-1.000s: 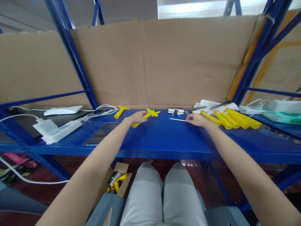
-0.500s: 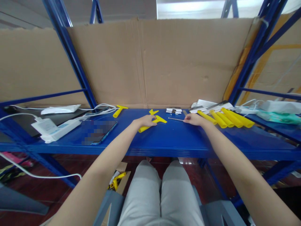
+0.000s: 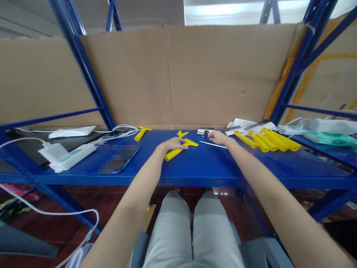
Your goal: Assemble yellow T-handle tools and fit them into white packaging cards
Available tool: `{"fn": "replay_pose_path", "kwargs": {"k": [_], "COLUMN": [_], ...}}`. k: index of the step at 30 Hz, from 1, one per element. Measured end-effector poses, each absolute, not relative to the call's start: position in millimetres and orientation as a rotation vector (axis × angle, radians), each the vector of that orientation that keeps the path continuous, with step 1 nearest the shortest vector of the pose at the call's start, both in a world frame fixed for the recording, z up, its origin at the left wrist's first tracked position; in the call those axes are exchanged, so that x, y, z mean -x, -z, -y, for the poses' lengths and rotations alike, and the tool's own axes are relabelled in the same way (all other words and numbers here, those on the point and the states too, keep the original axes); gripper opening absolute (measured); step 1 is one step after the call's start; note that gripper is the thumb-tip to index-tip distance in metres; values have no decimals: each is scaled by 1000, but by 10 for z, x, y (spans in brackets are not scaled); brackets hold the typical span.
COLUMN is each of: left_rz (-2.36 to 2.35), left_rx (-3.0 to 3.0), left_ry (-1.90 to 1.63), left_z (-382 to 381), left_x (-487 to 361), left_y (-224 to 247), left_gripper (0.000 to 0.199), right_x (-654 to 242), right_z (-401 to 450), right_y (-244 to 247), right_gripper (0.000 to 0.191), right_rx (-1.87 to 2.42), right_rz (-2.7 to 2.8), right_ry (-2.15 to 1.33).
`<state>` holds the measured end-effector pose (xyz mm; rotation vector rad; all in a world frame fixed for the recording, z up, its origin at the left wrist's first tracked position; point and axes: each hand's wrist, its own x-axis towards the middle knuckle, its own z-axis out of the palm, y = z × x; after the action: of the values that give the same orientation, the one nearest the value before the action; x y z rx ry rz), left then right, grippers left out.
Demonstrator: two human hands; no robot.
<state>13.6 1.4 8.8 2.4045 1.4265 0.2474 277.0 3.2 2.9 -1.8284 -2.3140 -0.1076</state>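
Left hand: While the forearm reaches in from the near edge, the left hand (image 3: 173, 143) is clamped on the neck of a yellow T-shaped handle (image 3: 172, 154), its fingers curled over the top.
Right hand: The right hand (image 3: 220, 137) lies palm-down with fingers bent, well apart from the left; whether the fingertips pinch anything small I cannot tell.
T-shaped handle: It lies aslant on the blue metal shelf (image 3: 206, 169), tube toward the person and crossbar pointing away to the right.
Thin silvery strip: Just on the near side of the right hand's fingers, a thin silvery strip (image 3: 213, 144) lies on the shelf, between the handle's crossbar and the right forearm.
White stack: Beside the right fingertips sits a small white stack (image 3: 201, 131) with a dark clip-like part (image 3: 206, 132) at its front.
Yellow pieces: A small forked yellow piece (image 3: 182, 134) lies behind the left hand; a second T-shaped handle (image 3: 142, 133) rests farther left, near coiled white cables (image 3: 126, 128).
Right side: A row of yellow tubular handles (image 3: 268, 143) slants beside flat white packets (image 3: 242, 123).
Left side: A dark-screened phone (image 3: 122, 158) lies near a white power strip (image 3: 79, 153).
Backdrop: A creased cardboard sheet (image 3: 206, 78) stands upright behind everything.
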Motion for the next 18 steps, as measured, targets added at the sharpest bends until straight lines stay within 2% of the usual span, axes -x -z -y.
{"fn": "replay_pose_path", "kwargs": {"k": [18], "left_rz": [-1389], "left_rx": [-2517], "left_ry": [-386], "left_z": [98], "left_x": [-171], "left_y": [-66], "left_gripper": [47], "right_x": [-2897], "right_z": [-62], "right_y": [25], "right_gripper": [35], "right_rx": [1942], "right_rz": [1729], "right_ry": [-14]}}
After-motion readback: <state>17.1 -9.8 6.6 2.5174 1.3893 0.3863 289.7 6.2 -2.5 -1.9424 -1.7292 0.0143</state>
